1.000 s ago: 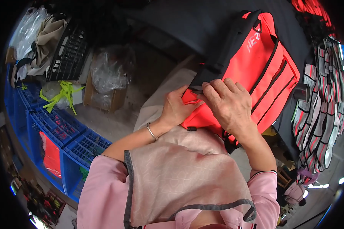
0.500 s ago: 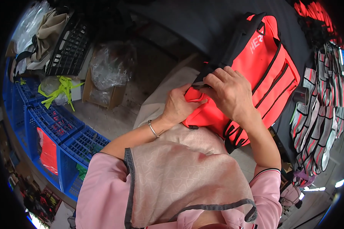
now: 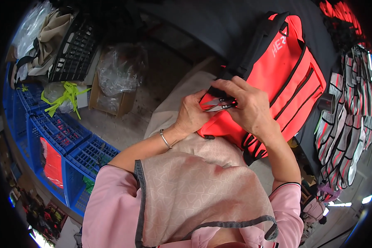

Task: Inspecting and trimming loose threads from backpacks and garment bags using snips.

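The red bag (image 3: 289, 78) lies on the dark table (image 3: 194, 16); it looks soft and light, best held at its edge. The left hand (image 3: 191, 118) pinches this edge. The right hand (image 3: 246, 105) grips small metal snips (image 3: 217, 103).

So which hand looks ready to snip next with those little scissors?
Probably the right hand. The small metal snips sit under its fingers, blades pointing left at the red bag's edge. The left hand only pinches the fabric beside them, steadying it.
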